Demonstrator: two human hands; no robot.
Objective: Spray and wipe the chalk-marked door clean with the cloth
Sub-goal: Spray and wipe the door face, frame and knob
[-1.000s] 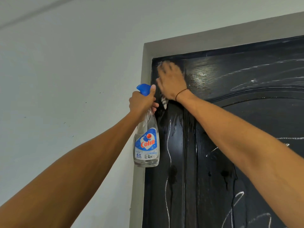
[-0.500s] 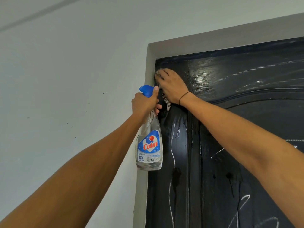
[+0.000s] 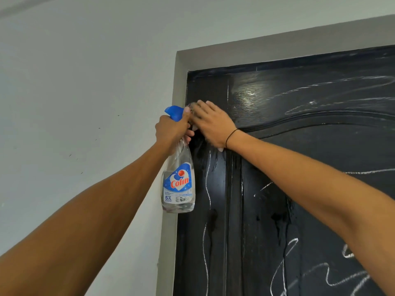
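Sliding lower down the door (image 3: 320, 167), the right hand (image 3: 213, 124) is pressing the mostly hidden cloth (image 3: 220, 149) flat. Left hand (image 3: 171, 130) is gripping the spray bottle (image 3: 179, 184). Wiping continues; chalk squiggles (image 3: 284, 265) below need rubbing next.

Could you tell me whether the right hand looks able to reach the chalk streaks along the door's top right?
Probably yes: the right hand lies flat on the door, and nothing stands between it and the chalk streaks.
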